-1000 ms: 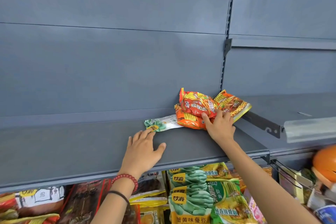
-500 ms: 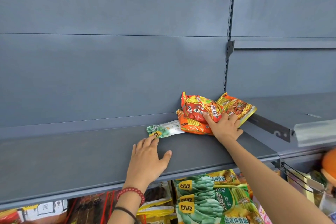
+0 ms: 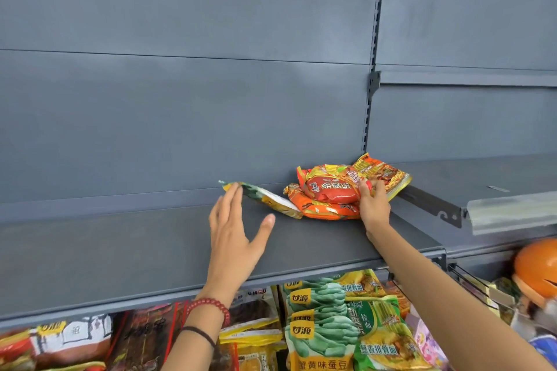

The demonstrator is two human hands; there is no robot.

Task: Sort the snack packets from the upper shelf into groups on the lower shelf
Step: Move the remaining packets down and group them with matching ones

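Left hand (image 3: 233,238) was spread, straight fingertips touching the raised end of the green packet (image 3: 265,199), while right hand (image 3: 372,205) gripped the orange packets (image 3: 328,190) piled on the upper shelf (image 3: 120,250); earlier the left hand lay flat on the shelf and the green packet lay flat too.

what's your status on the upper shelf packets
Left hand open, fingertips on tilted green-and-white foil packet. Right hand on stacked red-orange plastic packets, grip unclear. Nothing in the way on grey metal upper shelf.
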